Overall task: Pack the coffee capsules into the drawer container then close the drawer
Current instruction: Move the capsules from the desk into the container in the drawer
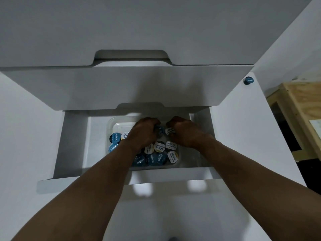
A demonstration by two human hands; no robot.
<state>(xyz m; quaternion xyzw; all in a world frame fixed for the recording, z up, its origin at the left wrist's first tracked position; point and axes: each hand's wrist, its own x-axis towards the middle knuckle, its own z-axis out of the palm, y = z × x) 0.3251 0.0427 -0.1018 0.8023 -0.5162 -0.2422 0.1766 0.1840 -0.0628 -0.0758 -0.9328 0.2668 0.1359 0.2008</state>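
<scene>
I see the open drawer (73, 171); its clear container (111, 125) holds blue and white-lidded capsules (157, 159). Further in, my left grip (144, 134) curls round a blue capsule (159, 133) and my right grip (184, 134) round a white-lidded capsule (169, 130). The upper drawer front (121, 87) overhangs them. One stray capsule (248, 80) sits far right.

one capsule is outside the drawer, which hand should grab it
Right. The stray capsule sits up on the right side, nearer the right hand; the left hand would have to cross over.
</scene>
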